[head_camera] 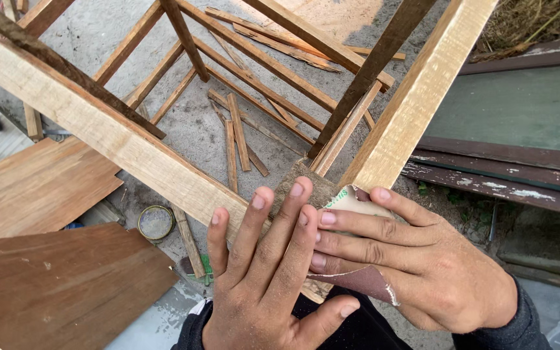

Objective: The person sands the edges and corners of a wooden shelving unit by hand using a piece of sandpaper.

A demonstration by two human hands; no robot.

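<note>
One head-worn view here, looking steeply down from above and close in on both hands at the corner of the wooden frame [163, 162]. It faces forward past the frame onto the concrete floor [189, 129] below.

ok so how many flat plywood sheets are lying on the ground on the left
2. One lighter sheet lies at mid-left, partly under the pale frame rail. One darker reddish sheet lies below it at the bottom left, near the round tin lid. More may be hidden beyond the frame's edge.
</note>
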